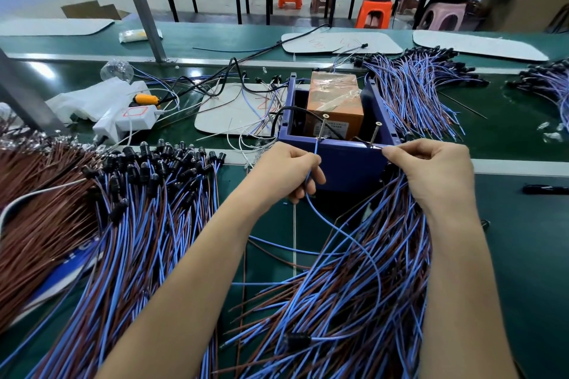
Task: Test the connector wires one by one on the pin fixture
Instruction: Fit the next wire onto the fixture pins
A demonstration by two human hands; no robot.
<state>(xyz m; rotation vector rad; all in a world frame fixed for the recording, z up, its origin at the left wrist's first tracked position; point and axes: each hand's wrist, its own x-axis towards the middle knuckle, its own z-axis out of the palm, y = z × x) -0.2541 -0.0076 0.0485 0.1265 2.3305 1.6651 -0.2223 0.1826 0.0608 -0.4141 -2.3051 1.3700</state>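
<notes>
The person is in the middle of a contact test on one lead. The left hand (pixel 289 169) has its fingers curled, thumb and forefinger pinching a blue wire (pixel 338 228) just below its stripped end. That end is raised to the left screw pin (pixel 322 128), which stands on the front rim of the blue fixture box (pixel 345 163); it looks to be touching the pin. The right hand (pixel 431 169) also has curled fingers and pinches a second thin lead end at the foot of the right screw pin (pixel 374 134). That end is too small to tell its colour or whether it makes contact.

From the left hand the blue wire arcs down over the heap of blue and brown wires (pixel 338 301) in front, seemingly to a black connector (pixel 297 340) lying on the heap. An orange power unit (pixel 334 101) sits inside the box. Another heap with black connectors (pixel 147 209) lies to the left on the green counter (pixel 523 240), and a further bundle (pixel 409 92) lies beyond the box on the right.

Many wires remain, so the task is likely far from done. The next move calls for holding both bare ends steady on their pins and watching the connector for a response. After that, the tested piece needs setting aside, apart from the untested heap, and a single new pair picking out without snagging its neighbours.
</notes>
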